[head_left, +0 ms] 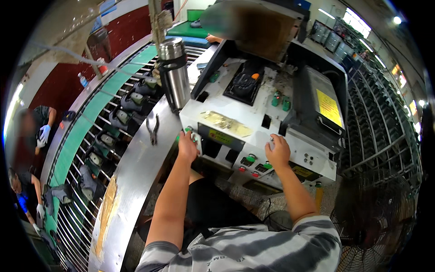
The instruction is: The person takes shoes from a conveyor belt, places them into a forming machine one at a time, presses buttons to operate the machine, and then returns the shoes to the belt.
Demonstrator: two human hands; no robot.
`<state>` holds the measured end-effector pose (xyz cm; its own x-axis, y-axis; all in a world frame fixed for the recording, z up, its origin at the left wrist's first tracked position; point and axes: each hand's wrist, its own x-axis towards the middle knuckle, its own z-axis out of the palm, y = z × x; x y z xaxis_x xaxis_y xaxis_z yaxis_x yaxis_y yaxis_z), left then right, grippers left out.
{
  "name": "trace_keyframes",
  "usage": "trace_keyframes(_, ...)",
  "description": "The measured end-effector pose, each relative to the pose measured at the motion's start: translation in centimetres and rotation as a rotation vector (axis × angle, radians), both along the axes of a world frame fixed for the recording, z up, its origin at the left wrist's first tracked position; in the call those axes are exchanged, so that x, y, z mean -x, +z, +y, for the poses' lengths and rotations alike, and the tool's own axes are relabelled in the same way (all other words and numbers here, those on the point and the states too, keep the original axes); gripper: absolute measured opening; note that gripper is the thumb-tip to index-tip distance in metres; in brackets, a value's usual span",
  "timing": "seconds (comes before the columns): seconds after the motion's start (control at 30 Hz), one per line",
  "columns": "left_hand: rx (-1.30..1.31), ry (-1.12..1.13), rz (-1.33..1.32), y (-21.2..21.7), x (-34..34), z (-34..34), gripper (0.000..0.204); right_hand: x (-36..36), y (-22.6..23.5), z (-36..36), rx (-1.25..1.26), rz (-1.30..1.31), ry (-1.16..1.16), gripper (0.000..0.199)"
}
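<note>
A white machine [260,120] stands in front of me, with a black shoe sole [246,80] bearing an orange spot on the dark plate in its top. My left hand [187,145] rests at the machine's front left corner, fingers apart over a green button [188,130]. At the front right of the same machine, my right hand [278,152] has its fingers bent. A small shiny bit shows between its thumb and forefinger, too small to name. Green push buttons [248,159] and red ones [242,169] sit on the front panel between my hands.
To the left, a steel tabletop [136,181] carries pliers [153,130] and a steel flask [174,75]. Beyond it, grey shoes [106,139] line a roller conveyor [86,217], with co-workers' gloved hands [44,134] past it. A rack [376,118] and a fan [362,231] stand right.
</note>
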<state>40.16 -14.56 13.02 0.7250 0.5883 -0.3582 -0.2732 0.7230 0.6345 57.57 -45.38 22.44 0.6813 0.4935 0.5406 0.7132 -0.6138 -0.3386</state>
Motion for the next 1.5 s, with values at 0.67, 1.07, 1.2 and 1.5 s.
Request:
trace_keyframes(0.67,-1.292,0.575,1.300,-8.3,24.1,3.0,0.025,-0.8,-1.8,0.4,0.001,-0.084,-0.100,0.024)
trace_keyframes(1.07,-1.207,0.525,1.229,-6.7,23.8,2.3,0.023,-0.9,-2.0,-0.1,-0.018,-0.121,-0.116,0.022)
trace_keyframes(1.2,-1.251,0.508,1.256,-5.5,23.3,2.2,0.025,-1.0,-1.5,-0.3,0.022,-0.047,-0.103,0.023)
trace_keyframes(1.5,-1.280,0.549,1.212,-5.8,23.9,2.0,0.024,-0.4,-1.6,-0.7,-0.002,0.026,-0.088,0.024)
